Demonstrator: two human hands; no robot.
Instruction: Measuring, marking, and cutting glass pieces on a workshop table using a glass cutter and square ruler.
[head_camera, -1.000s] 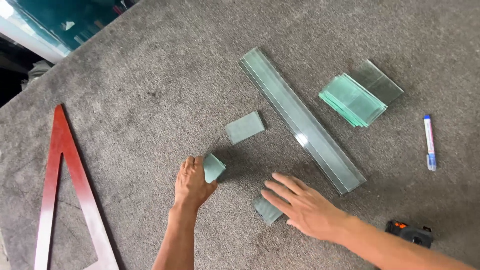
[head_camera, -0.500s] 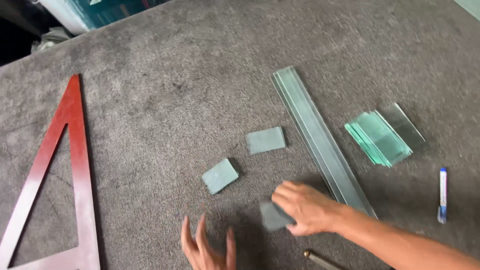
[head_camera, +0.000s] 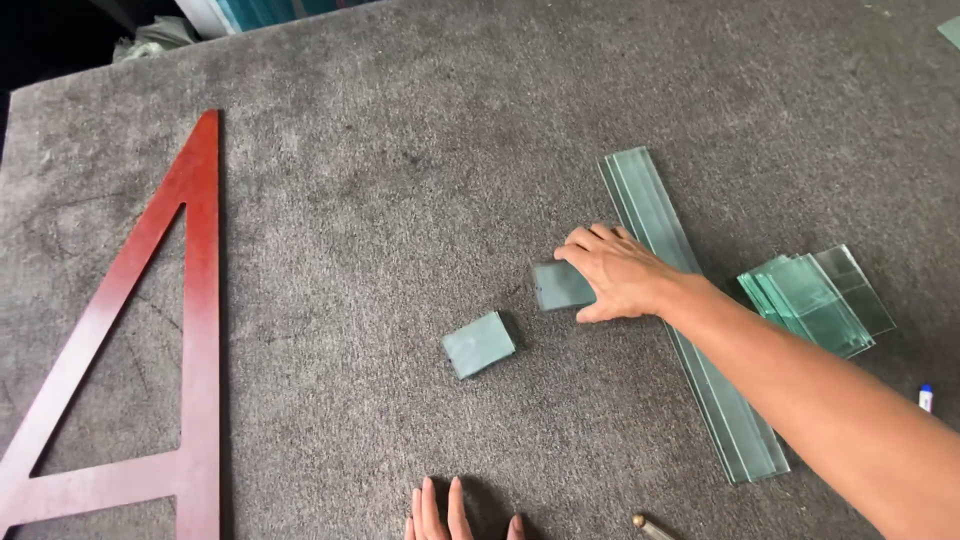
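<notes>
My right hand (head_camera: 622, 272) reaches across the grey carpeted table (head_camera: 400, 200) and grips a small greenish glass piece (head_camera: 558, 286), fingers over its far edge and thumb at its near edge. A second small glass piece (head_camera: 480, 344) lies loose to the left of it. Only the fingertips of my left hand (head_camera: 450, 515) show at the bottom edge, resting flat on the carpet and holding nothing. My right forearm crosses a pile of long glass strips (head_camera: 650, 200).
A stack of rectangular glass pieces (head_camera: 815, 300) lies right of the strips. A large red triangular frame (head_camera: 195, 300) lies at the left. A marker's tip (head_camera: 925, 398) shows at the right edge, and a metal tool's end (head_camera: 650, 525) at the bottom.
My right hand moved from the nearest small glass piece up to the farther one; the nearest piece no longer lies where it was. My left hand slid down toward the frame's bottom edge.
</notes>
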